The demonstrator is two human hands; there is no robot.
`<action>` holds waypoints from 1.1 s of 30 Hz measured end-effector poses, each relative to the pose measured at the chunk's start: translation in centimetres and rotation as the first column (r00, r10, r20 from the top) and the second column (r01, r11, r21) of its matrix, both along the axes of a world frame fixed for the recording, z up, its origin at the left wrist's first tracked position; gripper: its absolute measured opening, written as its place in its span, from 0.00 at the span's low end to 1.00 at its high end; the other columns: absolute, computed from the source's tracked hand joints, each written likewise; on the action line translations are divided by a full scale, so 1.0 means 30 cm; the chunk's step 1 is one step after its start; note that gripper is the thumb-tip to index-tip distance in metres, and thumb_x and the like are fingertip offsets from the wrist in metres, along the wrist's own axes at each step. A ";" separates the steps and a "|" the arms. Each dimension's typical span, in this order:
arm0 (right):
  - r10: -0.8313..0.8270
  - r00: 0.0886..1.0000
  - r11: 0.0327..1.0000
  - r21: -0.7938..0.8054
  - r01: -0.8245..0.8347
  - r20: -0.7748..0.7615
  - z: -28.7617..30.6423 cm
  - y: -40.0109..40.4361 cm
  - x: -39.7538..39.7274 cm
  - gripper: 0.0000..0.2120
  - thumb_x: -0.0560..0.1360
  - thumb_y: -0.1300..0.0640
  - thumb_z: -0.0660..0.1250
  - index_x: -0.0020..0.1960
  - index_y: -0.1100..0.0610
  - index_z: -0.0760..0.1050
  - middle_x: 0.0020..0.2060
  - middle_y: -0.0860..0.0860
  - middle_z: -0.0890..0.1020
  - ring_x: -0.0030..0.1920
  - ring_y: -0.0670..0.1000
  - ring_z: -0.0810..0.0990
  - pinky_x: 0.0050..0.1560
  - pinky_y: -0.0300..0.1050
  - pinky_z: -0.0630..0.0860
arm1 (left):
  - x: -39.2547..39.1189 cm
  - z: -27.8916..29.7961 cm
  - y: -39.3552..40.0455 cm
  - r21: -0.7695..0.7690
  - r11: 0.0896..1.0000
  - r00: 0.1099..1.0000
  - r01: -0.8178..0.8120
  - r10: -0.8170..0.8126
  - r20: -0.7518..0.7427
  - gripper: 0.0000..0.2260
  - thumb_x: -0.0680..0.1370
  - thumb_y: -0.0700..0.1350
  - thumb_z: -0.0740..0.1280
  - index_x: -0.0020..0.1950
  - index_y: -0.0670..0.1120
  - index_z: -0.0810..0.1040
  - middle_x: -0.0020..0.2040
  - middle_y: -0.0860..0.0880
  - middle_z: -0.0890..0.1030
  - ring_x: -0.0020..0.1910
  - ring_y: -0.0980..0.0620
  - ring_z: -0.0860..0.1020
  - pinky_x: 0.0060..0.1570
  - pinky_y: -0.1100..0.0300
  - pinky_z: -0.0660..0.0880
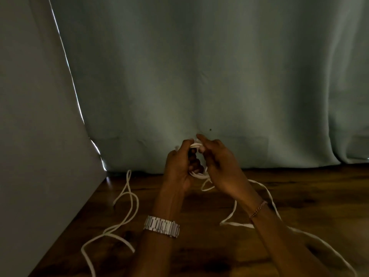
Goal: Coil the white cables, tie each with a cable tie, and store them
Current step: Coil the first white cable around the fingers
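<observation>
Gripping the coil [196, 145], both hands [199, 164] apparently hide most loops.

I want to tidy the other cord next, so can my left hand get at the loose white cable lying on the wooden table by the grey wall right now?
Probably not yet. The left hand grips the white cable coil with the right hand. Nothing blocks the loose white cable itself.
</observation>
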State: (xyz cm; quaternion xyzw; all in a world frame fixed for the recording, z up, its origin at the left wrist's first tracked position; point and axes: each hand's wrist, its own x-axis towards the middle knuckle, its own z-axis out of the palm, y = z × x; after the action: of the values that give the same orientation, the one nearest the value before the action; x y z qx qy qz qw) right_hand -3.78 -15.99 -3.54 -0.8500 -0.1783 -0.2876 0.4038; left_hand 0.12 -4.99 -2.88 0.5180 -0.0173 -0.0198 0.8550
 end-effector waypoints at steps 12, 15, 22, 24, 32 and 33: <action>0.176 0.956 0.613 0.786 0.080 -0.234 0.025 0.018 -0.033 0.16 0.83 0.53 0.60 0.51 0.62 0.82 0.36 0.59 0.80 0.32 0.54 0.79 0.32 0.45 0.76 | -0.065 0.001 -0.070 0.104 0.993 0.991 -0.053 0.039 0.130 0.17 0.83 0.49 0.62 0.55 0.34 0.77 0.29 0.47 0.78 0.21 0.56 0.75 0.22 0.64 0.71; 0.081 0.976 0.673 0.733 0.097 -0.204 0.023 0.015 -0.032 0.16 0.83 0.53 0.59 0.48 0.59 0.82 0.33 0.59 0.80 0.31 0.55 0.80 0.28 0.44 0.76 | -0.078 -0.001 -0.076 0.190 0.981 0.982 -0.046 0.009 0.191 0.18 0.84 0.51 0.60 0.53 0.36 0.79 0.26 0.52 0.78 0.22 0.57 0.75 0.23 0.65 0.70; 0.038 0.985 0.705 0.703 0.092 -0.168 0.013 0.012 -0.041 0.21 0.82 0.45 0.61 0.47 0.62 0.81 0.22 0.46 0.76 0.24 0.46 0.78 0.26 0.40 0.75 | -0.070 -0.003 -0.046 0.219 0.950 0.967 0.223 -0.245 0.076 0.24 0.71 0.68 0.68 0.39 0.45 0.82 0.27 0.49 0.70 0.25 0.54 0.68 0.28 0.60 0.68; 0.065 0.976 0.686 0.720 0.107 -0.207 0.006 0.015 -0.038 0.22 0.81 0.44 0.62 0.46 0.63 0.81 0.22 0.46 0.75 0.23 0.45 0.76 0.25 0.39 0.74 | -0.066 0.004 -0.036 0.141 0.950 0.960 0.278 -0.280 -0.009 0.21 0.75 0.61 0.70 0.30 0.48 0.76 0.25 0.51 0.64 0.23 0.55 0.62 0.27 0.60 0.64; 0.238 0.933 0.513 0.851 0.114 -0.269 0.019 0.013 -0.026 0.15 0.79 0.46 0.67 0.44 0.57 0.83 0.24 0.47 0.78 0.25 0.44 0.78 0.29 0.39 0.75 | -0.063 0.024 -0.035 -0.093 0.960 0.955 0.266 -0.275 -0.108 0.26 0.80 0.53 0.66 0.22 0.47 0.72 0.18 0.52 0.66 0.17 0.56 0.67 0.23 0.64 0.69; 0.268 0.927 0.497 0.862 0.100 -0.262 0.016 0.014 -0.022 0.15 0.79 0.46 0.67 0.44 0.57 0.83 0.25 0.48 0.77 0.25 0.45 0.76 0.30 0.42 0.75 | -0.071 0.032 -0.027 -0.138 0.947 0.944 0.291 -0.307 -0.118 0.28 0.80 0.55 0.65 0.21 0.46 0.73 0.18 0.52 0.68 0.16 0.56 0.69 0.27 0.62 0.72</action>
State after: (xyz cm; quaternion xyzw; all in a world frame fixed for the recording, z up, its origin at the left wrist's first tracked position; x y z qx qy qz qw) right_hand -4.44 -15.58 -3.06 -0.5610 0.0252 -0.1553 0.8127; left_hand -2.00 -5.79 -1.91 0.4549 -0.0380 -0.1841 0.8705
